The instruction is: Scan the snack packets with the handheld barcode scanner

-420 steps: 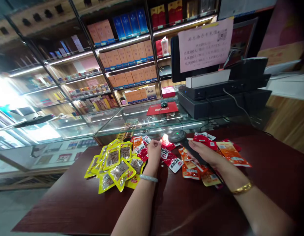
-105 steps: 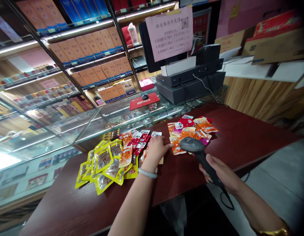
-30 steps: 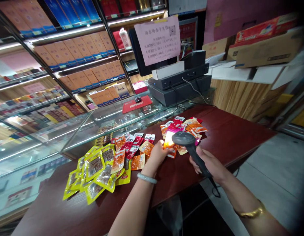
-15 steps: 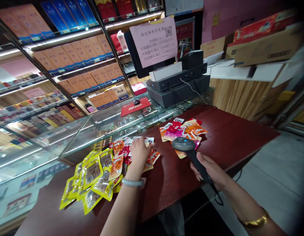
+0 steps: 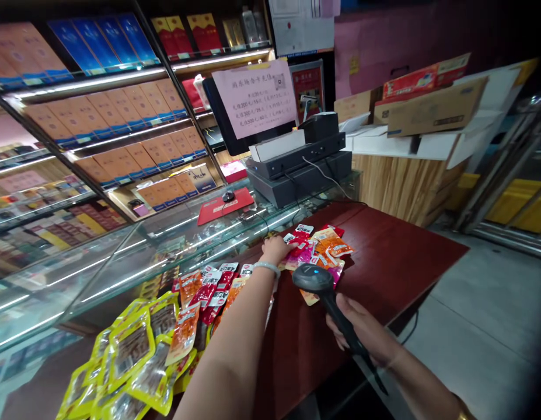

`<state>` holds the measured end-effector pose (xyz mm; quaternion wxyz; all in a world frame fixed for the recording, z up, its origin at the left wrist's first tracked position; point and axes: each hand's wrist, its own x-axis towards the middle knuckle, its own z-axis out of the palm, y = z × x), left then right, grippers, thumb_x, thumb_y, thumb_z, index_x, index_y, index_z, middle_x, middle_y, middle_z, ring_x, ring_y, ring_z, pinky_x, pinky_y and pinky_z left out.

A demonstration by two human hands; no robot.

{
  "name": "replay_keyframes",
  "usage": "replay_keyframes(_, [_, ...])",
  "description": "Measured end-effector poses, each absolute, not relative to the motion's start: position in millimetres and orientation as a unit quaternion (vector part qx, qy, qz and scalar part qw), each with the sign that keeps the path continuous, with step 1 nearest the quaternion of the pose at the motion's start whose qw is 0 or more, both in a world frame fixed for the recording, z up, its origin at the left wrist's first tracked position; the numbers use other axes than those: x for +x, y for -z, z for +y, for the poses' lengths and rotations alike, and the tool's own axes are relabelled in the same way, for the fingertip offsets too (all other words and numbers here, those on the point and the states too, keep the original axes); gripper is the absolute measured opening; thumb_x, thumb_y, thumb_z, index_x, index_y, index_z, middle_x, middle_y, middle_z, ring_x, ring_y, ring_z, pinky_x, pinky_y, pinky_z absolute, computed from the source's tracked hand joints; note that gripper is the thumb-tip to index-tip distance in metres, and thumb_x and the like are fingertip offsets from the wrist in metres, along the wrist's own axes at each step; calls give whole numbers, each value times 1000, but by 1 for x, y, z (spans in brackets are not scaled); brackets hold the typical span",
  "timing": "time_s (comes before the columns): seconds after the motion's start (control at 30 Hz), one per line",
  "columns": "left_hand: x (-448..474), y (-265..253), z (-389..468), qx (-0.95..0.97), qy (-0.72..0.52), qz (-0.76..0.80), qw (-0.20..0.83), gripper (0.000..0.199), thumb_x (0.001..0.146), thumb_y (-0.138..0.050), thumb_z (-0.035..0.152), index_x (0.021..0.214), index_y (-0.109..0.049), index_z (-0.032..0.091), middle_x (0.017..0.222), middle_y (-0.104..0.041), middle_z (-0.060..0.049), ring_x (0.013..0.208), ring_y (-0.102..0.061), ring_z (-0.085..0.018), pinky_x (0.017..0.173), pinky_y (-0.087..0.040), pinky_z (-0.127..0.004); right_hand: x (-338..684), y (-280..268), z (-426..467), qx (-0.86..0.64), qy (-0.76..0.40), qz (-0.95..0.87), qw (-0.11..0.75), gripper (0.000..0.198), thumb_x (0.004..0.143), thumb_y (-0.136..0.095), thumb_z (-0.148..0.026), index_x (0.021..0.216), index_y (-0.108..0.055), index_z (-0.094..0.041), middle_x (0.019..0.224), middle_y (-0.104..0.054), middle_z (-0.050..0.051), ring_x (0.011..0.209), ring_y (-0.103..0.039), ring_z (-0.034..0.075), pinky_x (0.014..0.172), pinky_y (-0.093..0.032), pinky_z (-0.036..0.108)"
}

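My left hand (image 5: 276,249) reaches across the counter to the left edge of the farther pile of small snack packets (image 5: 327,248), which are red, orange and magenta. Its fingers stretch toward a red packet (image 5: 302,234), and I see nothing held; its underside is hidden. My right hand (image 5: 358,324) wraps round the handle of a black barcode scanner (image 5: 316,280), whose head is over the near side of that pile. Beside my left forearm lie red and orange snack packets (image 5: 209,289) and a heap of yellow-edged clear snack packs (image 5: 132,350).
A glass display case (image 5: 121,256) runs behind the dark red counter (image 5: 410,251). On it stand a monitor with a pink notice (image 5: 257,96), a cash drawer (image 5: 300,178) and a mouse (image 5: 227,196) on a red mat. Cardboard boxes (image 5: 432,108) sit at the right.
My left hand has moved from the nearer red and orange packets rightward to the farther pile. The scanner stays in my right hand by that pile. The whole view has shifted slightly.
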<state>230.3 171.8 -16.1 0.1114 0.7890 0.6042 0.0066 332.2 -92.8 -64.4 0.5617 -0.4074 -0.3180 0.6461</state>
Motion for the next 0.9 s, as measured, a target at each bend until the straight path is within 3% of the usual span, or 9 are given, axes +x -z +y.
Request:
replay_keyframes(0.13, [228, 18, 169, 793, -90, 589, 125, 74, 62, -82, 60, 119, -58, 19, 124, -65, -19, 122, -56, -37, 95, -43, -42, 333, 65, -93, -402, -648, -312, 567, 60, 79, -54, -82, 74, -43, -22, 52, -44, -9, 36, -34, 5, 40, -37, 21])
replay_keyframes(0.3, [202, 17, 137, 757, -240, 574, 200, 53, 74, -78, 47, 112, -52, 20, 97, -71, -6, 87, -66, -22, 75, -45, -29, 334, 64, -93, -410, -620, -303, 597, 59, 81, -52, -80, 74, -45, -22, 53, -47, -7, 37, -36, 7, 41, -39, 24])
replay_keyframes(0.5, [160, 13, 103, 698, -333, 584, 245, 43, 74, -77, 43, 103, -53, 21, 89, -69, -2, 77, -64, -17, 70, -45, -26, 328, 57, -94, -444, -579, -308, 611, 59, 80, -56, -80, 72, -47, -21, 55, -47, -5, 41, -40, 8, 43, -39, 23])
replay_keyframes(0.63, [140, 17, 93, 682, -354, 580, 269, 38, 75, -76, 38, 101, -53, 21, 87, -68, -1, 75, -64, -16, 70, -47, -26, 320, 52, -97, -446, -581, -318, 602, 59, 79, -57, -79, 73, -49, -21, 57, -48, -5, 42, -41, 9, 44, -39, 25])
replay_keyframes(0.77, [114, 16, 91, 676, -348, 584, 285, 45, 75, -76, 42, 107, -53, 21, 91, -69, -3, 76, -65, -17, 69, -48, -27, 312, 52, -98, -439, -596, -322, 590, 58, 79, -57, -79, 77, -50, -21, 56, -47, -5, 41, -40, 8, 44, -39, 24])
replay_keyframes(0.9, [78, 2, 89, 694, -222, 662, 178, 49, 76, -76, 43, 115, -56, 20, 105, -71, -11, 95, -66, -27, 81, -48, -35, 307, 59, -98, -416, -628, -337, 565, 57, 79, -60, -77, 90, -53, -22, 56, -47, -7, 42, -39, 8, 44, -38, 23])
